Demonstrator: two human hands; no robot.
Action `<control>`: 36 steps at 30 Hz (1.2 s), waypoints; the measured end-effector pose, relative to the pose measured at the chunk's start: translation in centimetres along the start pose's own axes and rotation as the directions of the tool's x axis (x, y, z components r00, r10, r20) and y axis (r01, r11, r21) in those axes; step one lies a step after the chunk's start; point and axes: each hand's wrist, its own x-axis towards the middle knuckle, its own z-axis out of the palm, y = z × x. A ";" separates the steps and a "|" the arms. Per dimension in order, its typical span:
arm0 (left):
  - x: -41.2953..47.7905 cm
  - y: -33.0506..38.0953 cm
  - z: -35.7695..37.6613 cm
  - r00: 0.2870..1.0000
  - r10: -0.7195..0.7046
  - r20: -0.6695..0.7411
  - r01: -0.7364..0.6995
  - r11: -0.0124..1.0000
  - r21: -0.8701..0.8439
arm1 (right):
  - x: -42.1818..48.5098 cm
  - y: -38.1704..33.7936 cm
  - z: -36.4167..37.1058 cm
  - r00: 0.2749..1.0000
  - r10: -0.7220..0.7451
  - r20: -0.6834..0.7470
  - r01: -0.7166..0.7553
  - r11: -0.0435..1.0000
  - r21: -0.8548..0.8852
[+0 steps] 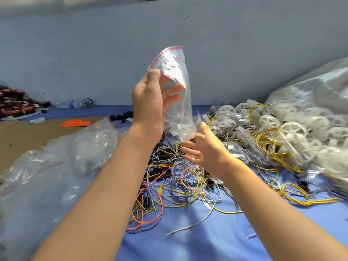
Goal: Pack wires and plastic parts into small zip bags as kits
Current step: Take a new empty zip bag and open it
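The tangle of yellow, grey and orange wires [178,178] lay nearest on the blue cloth-covered table [216,232], with small black plastic rings [163,155] mixed in; the step in hand looked like readying one bag for filling, and it would go best with the mouth kept uppermost and spread wide, so a coiled wire could drop in without snagging the zip strip; one wire teased out of the knot at a time would likely pull cleaner than a handful.

The right hand [205,153] hovered above the wires with fingers straight and spread, gripping nothing, its tips just under the bag's bottom corner; blur hid whether they touched it.

Higher and farther, the left hand [150,102] pinched the small clear zip bag with the red line at its mouth [177,72], thumb in front and fingers visible through the plastic behind; the bag stood upright in the air, well above the table; whether it held anything I could not tell.

Beyond, to the right, lay a heap of white translucent plastic wheels [282,125]; to the left, a pile of clear plastic bags [66,147].
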 end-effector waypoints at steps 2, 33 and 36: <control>-2.1 -0.6 1.6 0.997 -0.063 -0.033 0.055 0.980 -0.194 | -1.1 -0.5 -2.1 0.998 0.024 0.066 -0.039 0.973 0.227; -12.5 -18.0 -0.2 0.935 -0.280 0.219 0.045 0.704 0.709 | -10.5 1.3 -22.7 0.922 -0.225 -0.314 0.345 0.846 0.406; -11.8 -17.9 -1.1 0.941 -0.243 0.236 0.004 0.703 0.711 | -8.5 0.9 -22.7 0.866 -0.241 -0.438 0.390 0.874 0.291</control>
